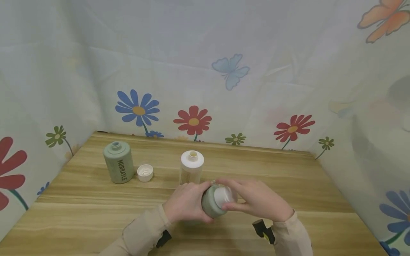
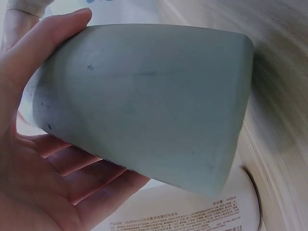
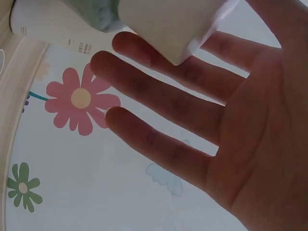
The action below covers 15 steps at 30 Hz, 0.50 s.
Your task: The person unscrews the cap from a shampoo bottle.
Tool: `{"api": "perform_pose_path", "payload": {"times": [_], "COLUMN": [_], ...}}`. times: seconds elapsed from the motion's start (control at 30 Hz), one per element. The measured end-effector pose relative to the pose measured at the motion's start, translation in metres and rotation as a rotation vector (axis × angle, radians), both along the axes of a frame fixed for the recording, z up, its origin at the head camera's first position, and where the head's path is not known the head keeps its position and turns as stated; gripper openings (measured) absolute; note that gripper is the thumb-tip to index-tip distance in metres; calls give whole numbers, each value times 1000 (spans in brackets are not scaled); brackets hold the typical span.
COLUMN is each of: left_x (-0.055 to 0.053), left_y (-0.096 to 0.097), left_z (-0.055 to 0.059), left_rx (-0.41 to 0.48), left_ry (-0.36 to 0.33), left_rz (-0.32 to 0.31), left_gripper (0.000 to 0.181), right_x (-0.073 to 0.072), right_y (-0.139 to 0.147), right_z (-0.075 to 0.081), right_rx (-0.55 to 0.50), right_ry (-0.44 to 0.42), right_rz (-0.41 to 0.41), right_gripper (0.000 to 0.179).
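My left hand grips a grey-green bottle, its thumb on one side and fingers underneath. The bottle is tilted, with its white cap toward the right. On that cap my right hand has its thumb and forefinger on opposite sides. The other right fingers are spread in the right wrist view, close by the cap. Just behind the hands stands a white bottle with an uncovered neck, its lower part hidden by the left hand.
At the left of the wooden table stands another grey-green bottle lettered MURRAYLE, its neck uncovered. Beside it lies a loose white cap, hollow side up. A flowered cloth hangs behind the table and at both sides.
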State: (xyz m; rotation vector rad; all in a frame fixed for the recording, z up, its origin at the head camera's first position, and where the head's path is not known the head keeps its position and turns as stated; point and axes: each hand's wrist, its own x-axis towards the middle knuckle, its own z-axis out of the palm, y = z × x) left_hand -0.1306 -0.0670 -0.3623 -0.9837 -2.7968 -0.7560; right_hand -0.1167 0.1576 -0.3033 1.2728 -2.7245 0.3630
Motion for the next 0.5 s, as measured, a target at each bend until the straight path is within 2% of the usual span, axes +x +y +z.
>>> {"api": "perform_pose_path", "payload": {"times": [0.13, 0.3, 0.4, 0.5], "left_x": [1, 1, 1, 0], "left_y": [-1, -1, -1, 0], "left_z": [-1, -1, -1, 0], "left_rx": [2, 10, 13, 15], "left_ry": [-4, -12, -22, -37], "left_rz": [1, -1, -1, -1], "left_gripper": [72, 73, 73, 73], "right_x": [1, 0, -1, -2], "right_y": [0, -1, 0, 1], "right_z": [-1, -1, -1, -1], "right_rx": [13, 14, 10, 8], "right_ry": [-9, 8, 34, 56], "right_rz": [-3, 61, 120, 159], "right_gripper": [49, 42, 43, 53]}}
